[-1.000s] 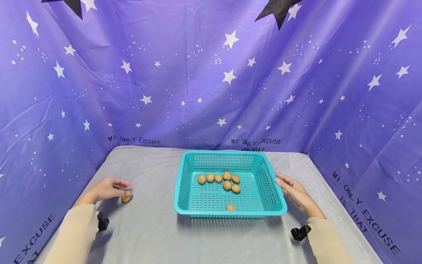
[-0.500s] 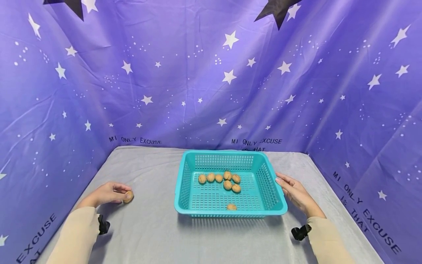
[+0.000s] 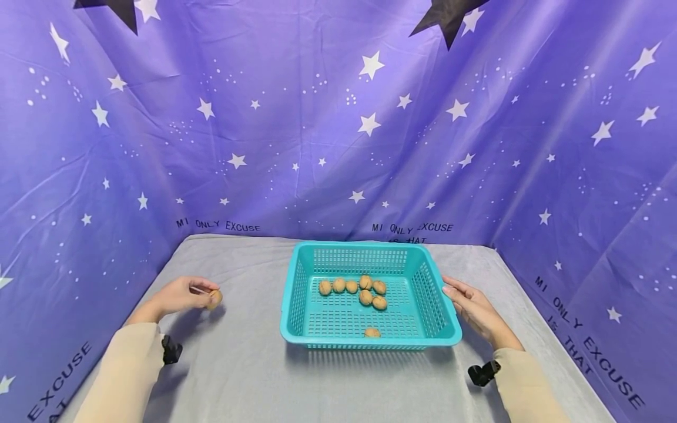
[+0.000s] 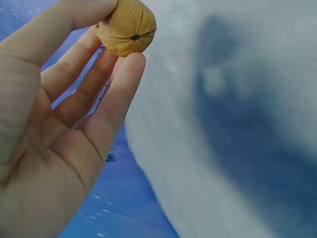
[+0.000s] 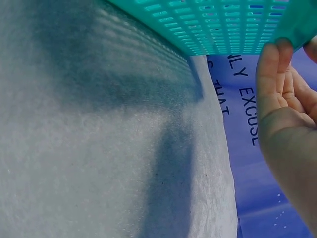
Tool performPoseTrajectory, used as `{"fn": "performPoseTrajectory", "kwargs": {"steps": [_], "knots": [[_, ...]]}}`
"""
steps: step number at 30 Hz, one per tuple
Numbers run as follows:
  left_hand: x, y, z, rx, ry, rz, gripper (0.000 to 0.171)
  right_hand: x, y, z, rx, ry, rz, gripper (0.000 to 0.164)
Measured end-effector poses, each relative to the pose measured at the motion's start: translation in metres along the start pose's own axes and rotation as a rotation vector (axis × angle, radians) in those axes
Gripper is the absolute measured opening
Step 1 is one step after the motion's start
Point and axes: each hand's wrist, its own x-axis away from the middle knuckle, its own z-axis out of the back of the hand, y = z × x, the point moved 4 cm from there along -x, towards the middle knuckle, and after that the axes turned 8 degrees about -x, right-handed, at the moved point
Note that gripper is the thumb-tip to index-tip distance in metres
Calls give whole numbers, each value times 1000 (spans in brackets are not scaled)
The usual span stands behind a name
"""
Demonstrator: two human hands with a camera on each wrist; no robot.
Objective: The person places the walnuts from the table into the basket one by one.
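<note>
My left hand (image 3: 177, 298) pinches a walnut (image 3: 214, 299) between thumb and fingertips, held just above the grey cloth left of the basket. In the left wrist view the walnut (image 4: 130, 29) shows its seam, thumb above it and fingers below. A turquoise plastic basket (image 3: 370, 341) with slotted walls stands on the cloth; several walnuts (image 3: 365, 297) lie inside, one of them apart near its front wall. At the basket's right side my right hand (image 3: 477, 311) holds the rim. The right wrist view shows curled fingertips (image 5: 283, 47) under that rim, the thumb mostly cut off.
Grey cloth (image 3: 238, 364) covers the table. Purple star-patterned curtains (image 3: 328, 117) rise behind it and on both sides. A small black device is strapped at the left wrist (image 3: 171, 349) and another at the right wrist (image 3: 483, 373).
My left hand has taken hold of the walnut from the cloth and raised it slightly, shifting a little right. My right hand and the basket have stayed in place.
</note>
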Motion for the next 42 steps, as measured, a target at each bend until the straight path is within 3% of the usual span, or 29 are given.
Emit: {"fn": "performPoseTrajectory", "kwargs": {"steps": [9, 15, 20, 25, 31, 36, 42], "knots": [[-7, 37, 14, -87, 54, -94, 42, -1, 0, 0, -30, -19, 26, 63], [-24, 65, 5, -126, 31, -129, 41, -1, 0, 1, -29, -15, 29, 62], [-42, 101, -5, -184, 26, -245, 38, 0, 1, 1, -33, -15, 22, 63], [-59, 141, -22, -211, 12, -360, 37, 0, 0, 1, -31, -7, 21, 63], [-80, 189, -52, -230, -73, -464, 35, 1, 1, 1, -36, -4, 19, 64], [-97, 216, -76, -218, -145, -472, 30, 0, 2, 2, -39, -14, 19, 63], [-114, 229, -98, -223, -196, -420, 29, -1, 1, 2, -48, -17, 25, 63]]}}
